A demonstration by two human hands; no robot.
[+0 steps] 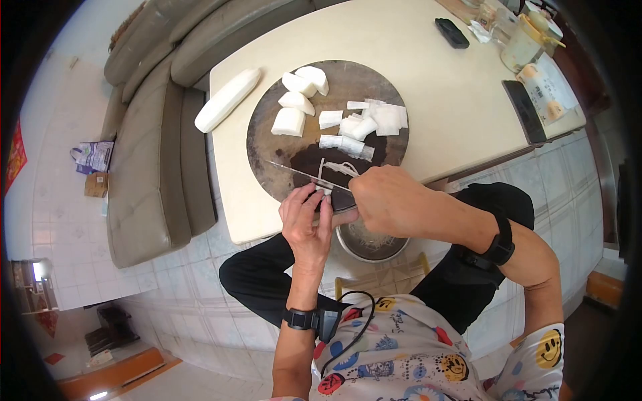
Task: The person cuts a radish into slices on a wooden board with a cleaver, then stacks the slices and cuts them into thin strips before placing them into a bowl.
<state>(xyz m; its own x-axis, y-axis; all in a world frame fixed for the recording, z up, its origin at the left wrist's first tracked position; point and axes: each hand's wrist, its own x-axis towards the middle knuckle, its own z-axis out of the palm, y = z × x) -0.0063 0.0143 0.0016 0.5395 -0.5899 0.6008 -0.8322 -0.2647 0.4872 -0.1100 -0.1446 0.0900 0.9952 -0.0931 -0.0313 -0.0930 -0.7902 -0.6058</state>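
Note:
My right hand (382,195) is wrapped round the handle of a knife (287,168), whose blade stands nearly on edge over the near part of a round dark chopping board (262,155). Close beside the blade, the bent fingers of my left hand (305,219) press a small piece of white radish (324,190) onto the board. Thin radish strips (340,168) lie just past the blade. Flat radish slices (386,119) are heaped at the board's right, and thick radish chunks (289,122) sit at its left. A long peeled radish (229,100) rests on the table left of the board.
Below the table edge stands a metal bowl (352,250) with pale contents, partly behind my right hand. The cream table (461,100) carries a phone (523,111), a black object (452,33) and a jar (521,48) at right. A grey sofa (146,154) is at left.

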